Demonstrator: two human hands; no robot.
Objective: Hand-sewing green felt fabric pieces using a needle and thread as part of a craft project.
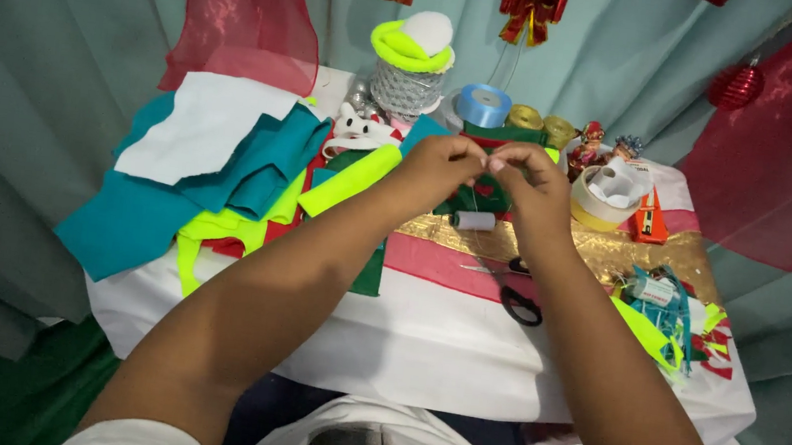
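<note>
Above the surface (423,343), the left hand (438,170) and right hand (535,186) meet fingertip to fingertip, pinching something too small to tell; a grey thread spool (474,221) lies at six o'clock, scissors (514,289) beyond.

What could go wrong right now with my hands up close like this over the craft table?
Whatever the left hand and right hand pinch between their fingertips is too small to see, so it might drop into the fabric clutter and get lost. The grey thread spool lies on its side just below the hands and may roll if nudged. The black-handled scissors lie right under the right forearm, so a lowered arm could catch them.
</note>
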